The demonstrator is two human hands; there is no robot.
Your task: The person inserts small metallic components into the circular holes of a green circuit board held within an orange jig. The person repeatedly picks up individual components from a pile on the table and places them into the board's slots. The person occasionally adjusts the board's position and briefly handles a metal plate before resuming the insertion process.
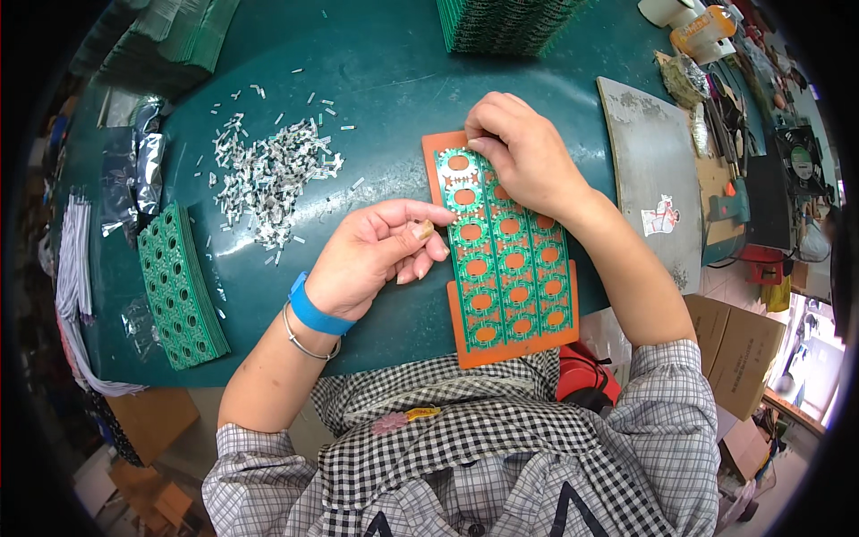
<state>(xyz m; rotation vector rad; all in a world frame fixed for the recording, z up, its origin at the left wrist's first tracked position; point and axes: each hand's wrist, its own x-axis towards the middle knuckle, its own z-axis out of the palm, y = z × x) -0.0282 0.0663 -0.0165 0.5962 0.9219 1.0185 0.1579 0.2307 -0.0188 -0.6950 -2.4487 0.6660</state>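
A green circuit board panel (517,285) with rows of round cutouts lies on an orange backing plate (458,345) at the table's front edge. My right hand (528,152) is over the panel's far end, thumb and index finger pinched close to its far left corner. What sits between those fingertips is too small or hidden to make out. Beside the panel's left edge is my left hand (380,246), its index fingertip touching the edge, thumb and other fingers curled in; anything they hold is hidden. A blue band (318,309) and a bangle circle the left wrist.
Loose small white parts (273,174) are heaped left of centre. Stacked green panels (174,282) stand at the left, more (510,22) at the back. White wires (76,268) hang over the left edge. A grey metal plate (653,170) and tools (729,125) lie right.
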